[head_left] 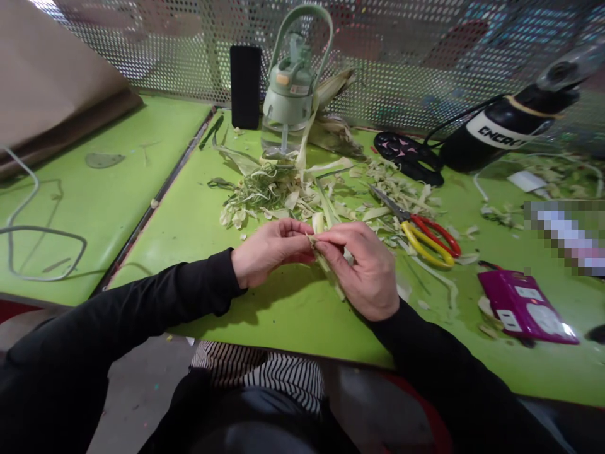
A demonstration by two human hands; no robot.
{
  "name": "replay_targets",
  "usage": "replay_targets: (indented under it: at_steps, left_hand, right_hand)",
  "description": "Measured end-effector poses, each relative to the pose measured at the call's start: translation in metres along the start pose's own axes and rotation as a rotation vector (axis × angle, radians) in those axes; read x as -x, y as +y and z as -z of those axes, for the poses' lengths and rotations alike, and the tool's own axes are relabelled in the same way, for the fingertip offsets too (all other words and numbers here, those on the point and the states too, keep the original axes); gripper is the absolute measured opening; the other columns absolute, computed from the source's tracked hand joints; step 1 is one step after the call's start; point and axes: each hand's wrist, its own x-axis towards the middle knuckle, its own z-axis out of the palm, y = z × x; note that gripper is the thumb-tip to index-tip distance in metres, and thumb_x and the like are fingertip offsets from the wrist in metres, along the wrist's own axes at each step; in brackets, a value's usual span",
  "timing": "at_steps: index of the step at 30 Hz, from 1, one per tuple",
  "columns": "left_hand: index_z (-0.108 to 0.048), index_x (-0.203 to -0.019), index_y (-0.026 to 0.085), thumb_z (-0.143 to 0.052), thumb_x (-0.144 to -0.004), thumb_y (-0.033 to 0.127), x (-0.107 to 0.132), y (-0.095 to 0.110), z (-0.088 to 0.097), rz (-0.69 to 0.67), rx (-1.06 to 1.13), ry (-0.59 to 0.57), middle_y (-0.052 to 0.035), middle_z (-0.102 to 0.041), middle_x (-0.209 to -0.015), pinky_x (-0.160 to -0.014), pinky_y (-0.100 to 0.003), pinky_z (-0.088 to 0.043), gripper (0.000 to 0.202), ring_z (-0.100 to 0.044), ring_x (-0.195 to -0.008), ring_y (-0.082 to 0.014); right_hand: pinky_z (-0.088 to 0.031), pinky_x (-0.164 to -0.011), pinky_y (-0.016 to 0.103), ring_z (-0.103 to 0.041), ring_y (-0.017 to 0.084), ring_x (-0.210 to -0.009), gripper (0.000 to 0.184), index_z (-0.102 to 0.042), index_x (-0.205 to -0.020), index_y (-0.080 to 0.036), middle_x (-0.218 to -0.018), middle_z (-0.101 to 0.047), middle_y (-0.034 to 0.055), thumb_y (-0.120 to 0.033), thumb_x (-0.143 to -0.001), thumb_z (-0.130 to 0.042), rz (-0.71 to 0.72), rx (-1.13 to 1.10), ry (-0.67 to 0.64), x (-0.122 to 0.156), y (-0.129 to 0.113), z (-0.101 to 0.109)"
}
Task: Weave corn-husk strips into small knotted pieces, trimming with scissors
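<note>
My left hand and my right hand meet above the front of the green table. Both pinch a pale green corn husk piece between thumb and fingers. One end of it hangs down below my right hand, and pale strips stick up behind the fingertips. Just beyond my hands lies a loose heap of husk shreds and curled scraps. Scissors with one red and one yellow handle rest to the right of my right hand, their blades pointing away to the left.
A green-lidded water bottle and a black phone stand at the back by a perforated metal screen. A black tool labelled ENERGY, a black power strip and a purple packet lie right. Brown paper is left.
</note>
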Motion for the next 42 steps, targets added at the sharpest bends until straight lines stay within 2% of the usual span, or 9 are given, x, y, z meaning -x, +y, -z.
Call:
replay_targets:
  at_steps: [7,13,19,29,32,36,38,40,42]
  left_hand:
    - [-0.055,-0.086,0.012,-0.062,-0.080,0.000,0.002,0.002,-0.005,0.009,0.033,0.024,0.0031,-0.061,-0.074,-0.073,-0.024,-0.052,0.015,-0.060,-0.061,-0.0044]
    - [-0.054,-0.087,0.011,-0.063,-0.072,-0.003,0.003,-0.002,-0.007,-0.115,-0.079,0.001,0.0042,-0.057,-0.072,-0.066,-0.021,-0.048,0.023,-0.055,-0.061,-0.0040]
    - [-0.054,-0.089,0.012,-0.059,-0.068,-0.007,0.005,-0.004,-0.011,-0.305,-0.254,0.018,0.0037,-0.055,-0.078,-0.066,-0.018,-0.045,0.029,-0.053,-0.066,-0.0030]
    - [-0.051,-0.092,0.014,-0.061,-0.072,0.002,-0.003,-0.003,0.000,-0.383,-0.444,-0.011,0.0048,-0.051,-0.077,-0.063,-0.020,-0.043,0.026,-0.048,-0.066,-0.0045]
    - [-0.050,-0.093,0.014,-0.060,-0.071,0.003,-0.004,-0.002,0.002,-0.372,-0.465,-0.002,0.0051,-0.049,-0.077,-0.061,-0.020,-0.042,0.026,-0.047,-0.065,-0.0045]
    - [-0.050,-0.095,0.015,-0.059,-0.072,0.005,-0.002,0.003,0.003,-0.407,-0.494,-0.066,0.0035,-0.051,-0.080,-0.062,-0.020,-0.044,0.026,-0.050,-0.066,-0.0050]
    - [-0.050,-0.097,0.015,-0.059,-0.074,0.008,0.000,0.006,0.004,-0.452,-0.563,-0.106,0.0024,-0.053,-0.081,-0.064,-0.021,-0.047,0.025,-0.052,-0.068,-0.0061]
    - [-0.050,-0.098,0.015,-0.058,-0.077,0.010,0.002,0.008,0.005,-0.518,-0.694,-0.122,0.0011,-0.056,-0.082,-0.066,-0.022,-0.049,0.023,-0.055,-0.069,-0.0073]
    - [-0.050,-0.098,0.015,-0.058,-0.078,0.011,0.005,0.011,0.006,-0.587,-0.863,-0.122,-0.0004,-0.059,-0.084,-0.069,-0.024,-0.050,0.022,-0.058,-0.072,-0.0084]
  right_hand:
    - [-0.048,-0.066,0.032,-0.057,0.016,-0.076,0.009,-0.060,-0.086,-0.024,-0.087,-0.060,0.0013,-0.015,-0.088,-0.058,-0.101,-0.140,-0.023,-0.003,-0.003,0.005]
    - [-0.049,-0.068,0.035,-0.056,0.018,-0.079,0.011,-0.052,-0.079,-0.022,-0.086,-0.054,0.0031,-0.011,-0.082,-0.054,-0.030,-0.062,-0.049,-0.004,-0.004,0.007]
    - [-0.054,-0.067,0.036,-0.062,0.022,-0.084,0.015,-0.051,-0.079,-0.022,-0.091,-0.057,0.0088,-0.007,-0.078,-0.056,0.067,0.124,0.023,-0.003,-0.005,0.003]
    - [-0.054,-0.067,0.032,-0.064,0.019,-0.080,0.010,-0.057,-0.086,-0.020,-0.088,-0.062,0.0069,-0.011,-0.086,-0.058,0.087,0.142,-0.026,-0.001,-0.006,0.003]
    - [-0.054,-0.069,0.030,-0.064,0.016,-0.076,0.009,-0.057,-0.094,-0.022,-0.090,-0.065,0.0052,-0.016,-0.088,-0.062,-0.062,0.029,-0.043,0.000,-0.008,0.003]
    - [-0.054,-0.065,0.029,-0.065,0.016,-0.075,0.032,-0.053,-0.112,-0.022,-0.094,-0.068,0.0039,-0.027,-0.085,-0.069,-0.393,-0.262,-0.107,-0.001,-0.007,0.006]
    - [-0.052,-0.063,0.029,-0.063,0.016,-0.072,0.023,-0.056,-0.103,-0.022,-0.086,-0.067,0.0022,-0.027,-0.085,-0.068,-0.429,-0.263,-0.158,-0.003,-0.006,0.008]
    - [-0.048,-0.062,0.029,-0.059,0.015,-0.066,0.009,-0.058,-0.087,-0.021,-0.078,-0.064,0.0007,-0.024,-0.084,-0.066,-0.390,-0.175,-0.188,-0.006,-0.006,0.010]
    - [-0.046,-0.060,0.029,-0.056,0.015,-0.065,0.007,-0.057,-0.081,-0.021,-0.079,-0.062,0.0010,-0.021,-0.083,-0.064,-0.333,-0.118,-0.199,-0.007,-0.005,0.011]
